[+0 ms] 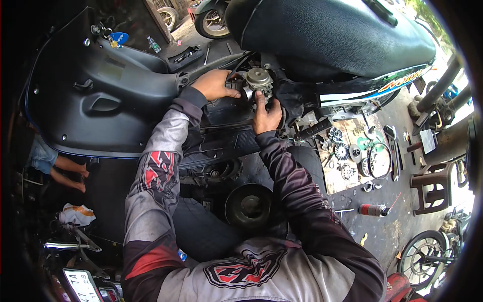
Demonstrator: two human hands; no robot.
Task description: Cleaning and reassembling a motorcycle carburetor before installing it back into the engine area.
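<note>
A silver-grey carburetor [258, 77] with a round cap sits in the open middle of a black scooter [151, 89], between its front panel and seat. My right hand [266, 116] grips it from the near side, thumb pressed on its body and fingers curled below. My left hand [214, 85] is at the carburetor's left, its thumb and forefinger bent around a dark part that I cannot make out. The other left fingertips are hidden in the frame opening.
The scooter's seat [332, 38] rises at the far right. Gears and round drive parts [342, 151] lie on a board at right, near a spray can [373, 209] and a plastic stool [433, 187]. A black basin [248, 205] is below my arms. Another person's legs [63, 166] show at left.
</note>
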